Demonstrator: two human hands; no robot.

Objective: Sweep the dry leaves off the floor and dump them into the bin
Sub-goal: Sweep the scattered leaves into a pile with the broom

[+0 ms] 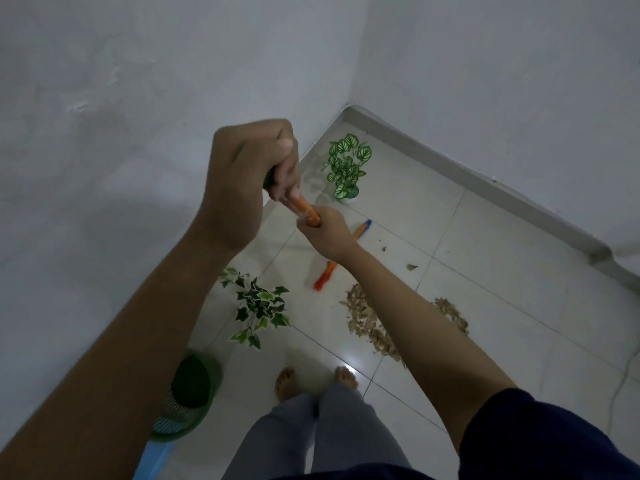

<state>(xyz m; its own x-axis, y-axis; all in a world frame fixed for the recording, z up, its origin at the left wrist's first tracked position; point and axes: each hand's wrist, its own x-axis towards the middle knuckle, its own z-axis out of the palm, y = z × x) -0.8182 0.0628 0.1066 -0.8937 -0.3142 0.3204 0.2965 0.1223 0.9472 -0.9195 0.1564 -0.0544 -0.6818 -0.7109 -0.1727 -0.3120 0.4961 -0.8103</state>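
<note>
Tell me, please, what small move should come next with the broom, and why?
Probably a short stroke of the broom, held in both the left hand and the right hand, to pull the few stray leaves toward the leaf pile. Most leaves are already heaped by the right arm, but some lie apart nearer the wall. The green bin waits at the left.

Open tiles right [519,271] — ivy plant [259,306], bin [194,386] seemingly crowd left wall.
</note>
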